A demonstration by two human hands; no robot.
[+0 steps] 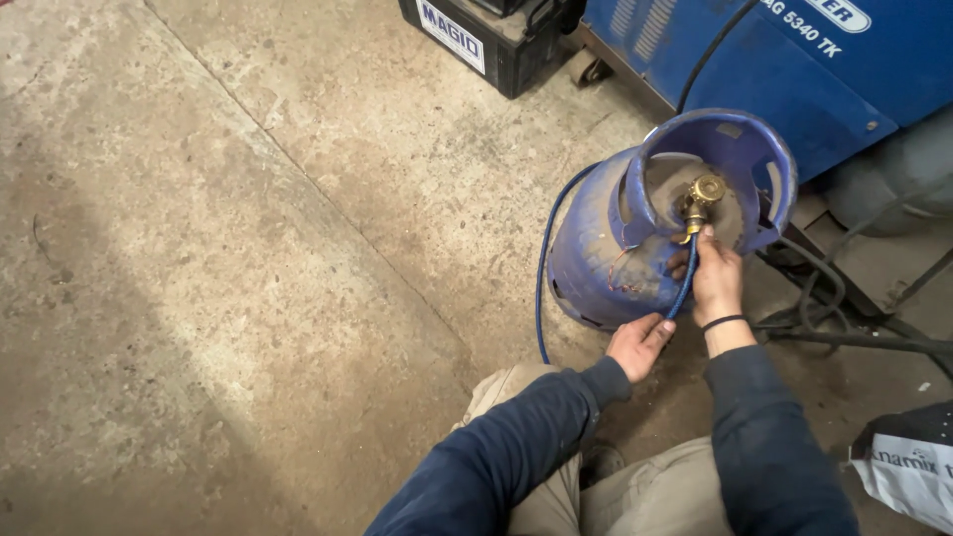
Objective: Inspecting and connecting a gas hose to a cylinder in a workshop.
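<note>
Two machines (pixel 794 69) crowd blue cylinder (pixel 606 248).

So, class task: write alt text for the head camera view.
A person's right hand reaches the brass valve atop a blue gas cylinder; the left hand holds its blue hose, on a concrete floor.

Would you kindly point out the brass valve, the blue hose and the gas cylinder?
brass valve (pixel 706 191), head view, its round top.
blue hose (pixel 544 260), head view, the curved stretch left of the cylinder.
gas cylinder (pixel 588 260), head view, its blue side wall.
</note>
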